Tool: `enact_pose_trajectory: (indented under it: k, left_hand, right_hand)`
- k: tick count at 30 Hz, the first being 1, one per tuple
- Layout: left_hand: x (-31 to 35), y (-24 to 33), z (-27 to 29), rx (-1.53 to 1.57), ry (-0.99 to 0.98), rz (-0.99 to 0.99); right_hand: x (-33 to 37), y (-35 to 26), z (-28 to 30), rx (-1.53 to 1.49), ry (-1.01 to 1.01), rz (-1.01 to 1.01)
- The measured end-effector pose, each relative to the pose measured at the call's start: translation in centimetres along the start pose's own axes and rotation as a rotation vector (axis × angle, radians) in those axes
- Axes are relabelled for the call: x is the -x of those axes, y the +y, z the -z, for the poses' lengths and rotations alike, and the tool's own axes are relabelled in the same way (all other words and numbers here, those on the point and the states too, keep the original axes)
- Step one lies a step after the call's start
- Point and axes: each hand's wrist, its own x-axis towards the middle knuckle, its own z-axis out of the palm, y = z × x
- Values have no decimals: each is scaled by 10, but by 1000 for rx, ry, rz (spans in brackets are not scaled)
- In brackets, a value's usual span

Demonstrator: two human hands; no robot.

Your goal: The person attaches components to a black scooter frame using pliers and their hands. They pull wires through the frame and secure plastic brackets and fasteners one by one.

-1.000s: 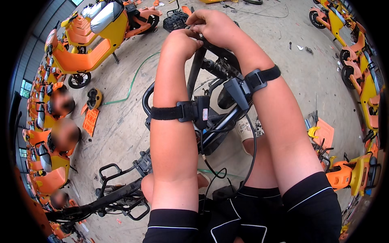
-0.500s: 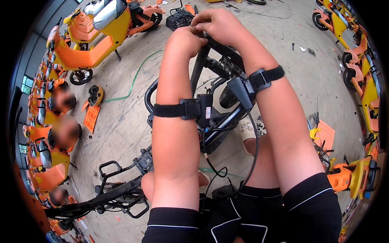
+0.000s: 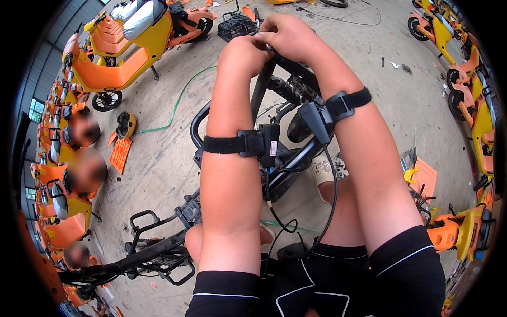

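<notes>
My left hand [image 3: 238, 55] and my right hand [image 3: 288, 36] meet at the far end of a black scooter frame [image 3: 262, 84]. Both are closed, with thumbs and fingertips pinched close together at the tip of its tube. Whatever sits between the fingers is hidden by the hands. Just behind them a slim dark handle [image 3: 257, 15] shows; I cannot tell whether it touches my fingers. A shock absorber [image 3: 285, 90] lies inside the frame, below my right wrist. Each forearm wears a strapped black box, the left box [image 3: 270, 146] and the right box [image 3: 315, 122], with cables running down.
A black basket [image 3: 232, 27] lies on the floor beyond my hands. Yellow-orange scooters [image 3: 116, 66] line the left, with more scooters [image 3: 475, 113] along the right. A green hose [image 3: 177, 105], a helmet [image 3: 125, 125] and an orange panel [image 3: 424, 177] lie on the concrete.
Both hands stay pinched at the tube's end, and my right fingers have shifted slightly. The whole view has drifted a few pixels; nothing was visibly taken or let go.
</notes>
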Motion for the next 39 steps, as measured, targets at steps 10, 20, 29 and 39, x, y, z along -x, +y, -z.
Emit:
enact_pose_trajectory:
  k: [10, 20, 29, 39]
  left_hand:
    - [0, 4, -2, -43, 20, 18]
    - [2, 5, -4, -30, 24, 10]
    - [5, 12, 2, -23, -12, 69]
    - [0, 5, -2, -5, 5, 79]
  right_hand:
    - [2, 1, -1, -56, 12, 68]
    - [2, 2, 1, -17, 26, 92]
    - [-2, 7, -4, -241, 34, 42]
    - [1, 1, -1, -89, 13, 47]
